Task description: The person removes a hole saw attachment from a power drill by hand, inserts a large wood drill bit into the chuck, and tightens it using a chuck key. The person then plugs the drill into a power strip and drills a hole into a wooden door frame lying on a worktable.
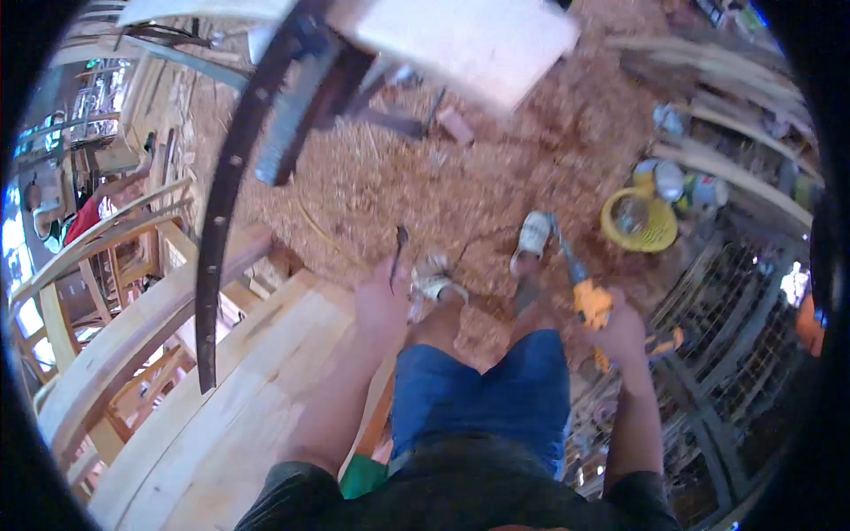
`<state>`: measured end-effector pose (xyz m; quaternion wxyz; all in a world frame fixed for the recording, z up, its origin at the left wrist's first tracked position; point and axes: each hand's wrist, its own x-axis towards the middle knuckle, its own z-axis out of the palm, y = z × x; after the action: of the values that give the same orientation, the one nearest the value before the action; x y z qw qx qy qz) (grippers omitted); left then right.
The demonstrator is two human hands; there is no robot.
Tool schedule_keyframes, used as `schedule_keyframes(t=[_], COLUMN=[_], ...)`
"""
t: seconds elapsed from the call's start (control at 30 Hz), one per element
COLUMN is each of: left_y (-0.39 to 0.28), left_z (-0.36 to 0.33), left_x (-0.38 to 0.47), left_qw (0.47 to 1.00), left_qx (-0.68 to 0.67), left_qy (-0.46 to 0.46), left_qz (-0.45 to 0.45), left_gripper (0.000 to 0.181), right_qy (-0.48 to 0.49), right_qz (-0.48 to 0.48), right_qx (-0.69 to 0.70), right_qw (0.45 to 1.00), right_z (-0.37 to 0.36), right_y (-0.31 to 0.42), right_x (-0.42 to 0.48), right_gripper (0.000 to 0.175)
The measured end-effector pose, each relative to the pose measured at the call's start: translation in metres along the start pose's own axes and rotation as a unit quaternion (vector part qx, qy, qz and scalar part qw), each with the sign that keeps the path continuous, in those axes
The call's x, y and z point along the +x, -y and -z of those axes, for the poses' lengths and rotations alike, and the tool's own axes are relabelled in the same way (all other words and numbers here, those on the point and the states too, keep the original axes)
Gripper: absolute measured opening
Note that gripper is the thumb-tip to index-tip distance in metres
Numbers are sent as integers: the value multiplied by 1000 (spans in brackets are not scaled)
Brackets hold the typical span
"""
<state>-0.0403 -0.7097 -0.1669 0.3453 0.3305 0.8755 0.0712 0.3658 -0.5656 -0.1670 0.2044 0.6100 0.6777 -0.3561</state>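
Note:
My right hand (619, 326) grips an orange power tool, apparently a drill (593, 302). Its long grey shaft points forward past my right shoe. At the left, my left hand (383, 300) holds a thin dark object (398, 255) upright from the fingers; blur hides exactly what it is. That hand is beside the end of a pale wooden plank surface (265, 385). Wood shavings (385, 186) cover the floor around my feet.
A curved dark metal strip with holes (216, 232) rises at the left, near a white-topped stand (465, 46). Yellow basket (639, 222) and cans (667, 179) sit at the right, beside wire mesh (724, 312). Another person (83, 219) is at far left behind timber framing (119, 391).

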Motion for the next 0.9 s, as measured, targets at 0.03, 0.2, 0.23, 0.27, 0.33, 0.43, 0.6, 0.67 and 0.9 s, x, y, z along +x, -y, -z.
schedule_keyframes(t=[0.03,0.2,0.23,0.27,0.33,0.43,0.6,0.67,0.9], left_y=[-24,-108,-130,-151,-196,-264,-355,-387,-422], left_z=[12,56,69,82,116,193,290,343,572], left_x=[-20,-92,-103,-115,-136,-144,-129,-96,65], left_qw=[1000,986,985,970,940,886,758,700,640], left_qx=[-11,-91,-99,-201,-311,-461,-630,-678,-687], left_qy=[28,15,-1,-24,-56,-30,-111,-126,-276], left_qz=[-2,-140,-145,-134,-131,-25,-127,-187,-205], left_gripper=[35,30,30,30,30,29,25,25,23], right_qy=[19,67,70,73,71,74,69,45,99], right_qz=[-24,-62,-65,-67,-69,-82,-155,-147,-103], right_qx=[-3,-11,-18,-26,-37,-40,130,150,384], right_qw=[1000,996,995,995,994,993,977,977,912], right_z=[15,45,50,53,49,54,73,40,44], right_y=[-2,-66,-74,-84,-118,-153,-189,-246,-268], right_x=[-12,-49,-53,-55,-47,-35,-42,-18,6], right_gripper=[85,94,94,94,97,100,97,86,44])
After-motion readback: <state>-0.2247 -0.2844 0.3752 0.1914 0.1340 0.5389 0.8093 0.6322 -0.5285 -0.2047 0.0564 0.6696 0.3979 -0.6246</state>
